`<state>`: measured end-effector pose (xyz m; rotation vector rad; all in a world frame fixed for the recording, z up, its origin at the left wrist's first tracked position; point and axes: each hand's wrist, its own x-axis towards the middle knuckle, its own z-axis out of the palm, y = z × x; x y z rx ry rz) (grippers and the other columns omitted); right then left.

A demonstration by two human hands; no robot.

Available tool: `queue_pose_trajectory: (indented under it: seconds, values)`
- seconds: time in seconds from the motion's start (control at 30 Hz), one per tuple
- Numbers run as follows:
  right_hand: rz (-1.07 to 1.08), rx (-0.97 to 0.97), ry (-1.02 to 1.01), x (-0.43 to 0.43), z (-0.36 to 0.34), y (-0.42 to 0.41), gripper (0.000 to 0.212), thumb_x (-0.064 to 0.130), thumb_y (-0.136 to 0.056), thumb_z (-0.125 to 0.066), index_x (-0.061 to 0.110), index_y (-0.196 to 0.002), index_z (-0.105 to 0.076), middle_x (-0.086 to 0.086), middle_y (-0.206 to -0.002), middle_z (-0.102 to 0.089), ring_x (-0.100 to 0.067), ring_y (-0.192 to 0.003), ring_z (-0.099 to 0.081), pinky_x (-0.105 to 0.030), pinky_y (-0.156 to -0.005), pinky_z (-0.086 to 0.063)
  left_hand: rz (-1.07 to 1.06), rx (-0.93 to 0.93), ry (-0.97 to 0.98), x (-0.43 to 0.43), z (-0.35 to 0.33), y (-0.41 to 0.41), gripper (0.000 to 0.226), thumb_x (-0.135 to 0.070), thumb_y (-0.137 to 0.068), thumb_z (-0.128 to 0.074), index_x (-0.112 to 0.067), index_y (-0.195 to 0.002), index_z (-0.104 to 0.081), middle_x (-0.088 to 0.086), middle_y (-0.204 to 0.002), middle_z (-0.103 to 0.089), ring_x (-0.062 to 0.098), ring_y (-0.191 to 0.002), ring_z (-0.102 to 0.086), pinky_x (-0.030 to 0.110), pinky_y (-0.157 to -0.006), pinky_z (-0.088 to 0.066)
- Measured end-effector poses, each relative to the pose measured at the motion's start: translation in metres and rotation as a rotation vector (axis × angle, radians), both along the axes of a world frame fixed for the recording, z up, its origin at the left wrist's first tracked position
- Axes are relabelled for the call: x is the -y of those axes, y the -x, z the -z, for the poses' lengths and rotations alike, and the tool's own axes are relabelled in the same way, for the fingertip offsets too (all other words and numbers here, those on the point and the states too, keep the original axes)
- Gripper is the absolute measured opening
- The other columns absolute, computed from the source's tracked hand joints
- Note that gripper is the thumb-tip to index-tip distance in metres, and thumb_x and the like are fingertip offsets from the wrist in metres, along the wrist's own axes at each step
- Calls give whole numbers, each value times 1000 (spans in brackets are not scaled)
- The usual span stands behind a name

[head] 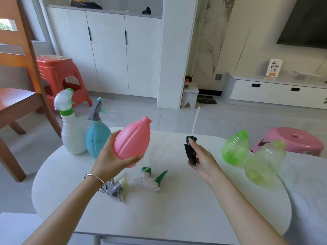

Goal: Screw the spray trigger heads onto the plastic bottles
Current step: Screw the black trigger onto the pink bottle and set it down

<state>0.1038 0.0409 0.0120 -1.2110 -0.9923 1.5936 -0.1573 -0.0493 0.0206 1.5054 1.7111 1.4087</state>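
head view, mid-frame: my left hand (113,157) grasps the pink bottle (132,140) round its belly, above the table (177,213), neck tilted up and right. my right hand (203,160) clamps the black trigger head (190,151), well apart to the right, dip tube (195,121) pointing up. i judge the tube must flip toward that neck.

Bright, soft, diffuse daylight fills the room. A window (7,24) glows washed out at the far left edge. The white table (177,200) is close to overexposed, with only faint, pale shadows under the small parts lying on it. The pink bottle (131,142) carries a gentle sheen. The black trigger head (191,152) reads as a dark shape with little detail. Wide-angle distortion bows the cabinet (109,53) lines and stretches the corners. Fine detail is slightly soft throughout.
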Motion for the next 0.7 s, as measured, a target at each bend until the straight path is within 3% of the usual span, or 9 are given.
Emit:
queue_pose_trajectory:
  seconds: [0.13,0.23,0.3,0.33,0.4,0.5,0.7]
  values:
    - [-23,-102,24,7,-3,-13,20,30,-77,-71,21,-90,-58,0,-78,-67,-11,-61,-64,-19,-52,-50,22,35,-9,-5,0,-13,91,-60,-40,-79,-44,-119,-37,-19,-107,-51,6,-90,-59,12,-52,-51]
    - [18,-132,-19,10,-4,-21,51,14,-78,-72,31,-118,-46,-6,-98,-67,-14,-74,-67,-18,-54,-52,42,34,-9,-9,1,-20,90,-52,-46,-87,-42,-120,-37,-18,-107,-50,6,-91,-58,12,-52,-51]
    - [95,-145,-46,9,-4,-27,68,7,-76,-73,31,-125,-34,-6,-101,-67,-9,-73,-69,-17,-57,-53,47,22,-5,-11,1,-25,88,-48,-49,-88,-42,-120,-36,-19,-106,-50,6,-91,-58,14,-54,-51]
    - [122,-154,-51,8,-4,-31,69,3,-75,-73,27,-126,-34,-7,-100,-68,-7,-71,-69,-17,-57,-53,51,16,-1,-12,2,-27,88,-46,-50,-88,-42,-121,-36,-19,-105,-50,5,-91,-58,15,-57,-50]
    - [102,-148,-57,9,-5,-37,48,-2,-74,-72,13,-114,-50,-7,-94,-70,-5,-70,-70,-15,-58,-53,67,0,5,-13,3,-30,87,-41,-52,-89,-41,-121,-37,-20,-105,-51,5,-91,-58,17,-62,-50]
    - [68,-138,-67,11,-4,-42,20,-2,-75,-70,15,-85,-70,6,-77,-74,-1,-72,-69,-11,-60,-51,91,-15,16,-14,4,-36,86,-37,-54,-88,-40,-121,-36,-21,-105,-50,5,-91,-58,17,-60,-51]
    - [130,-274,-44,11,-12,-48,13,10,-78,-69,19,-86,-71,8,-75,-72,0,-58,-58,-10,-54,-46,113,-38,35,-14,4,-38,88,-41,-49,-88,-43,-119,-36,-21,-105,-51,4,-88,-58,7,-52,-49]
